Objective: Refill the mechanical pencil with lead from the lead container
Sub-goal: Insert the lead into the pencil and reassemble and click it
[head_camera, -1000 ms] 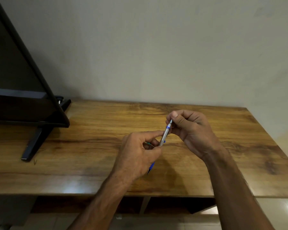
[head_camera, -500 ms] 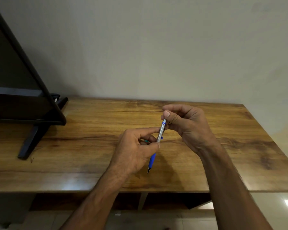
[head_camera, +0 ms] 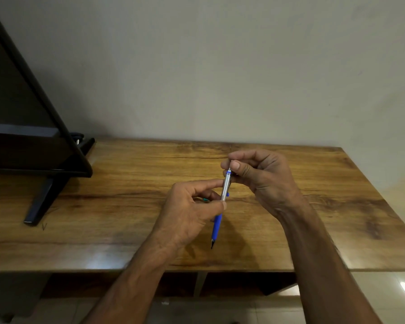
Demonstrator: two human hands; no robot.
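Above brown wooden tabletop (head_camera: pixel 126 202), left hand (head_camera: pixel 189 213) pinching slim silver-and-blue mechanical pencil (head_camera: pixel 226 188) mid-barrel, tip down; right hand (head_camera: pixel 262 176) clamped on its cap end. Light, stiff, slick metal barrel, likely: grip at blue rubbery sleeve.

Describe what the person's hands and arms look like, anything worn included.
Both are bare. The left hand and right hand wear no glove, and no ring shows on either. The left forearm and right forearm carry no sleeve, watch or band up to the frame's lower edge.
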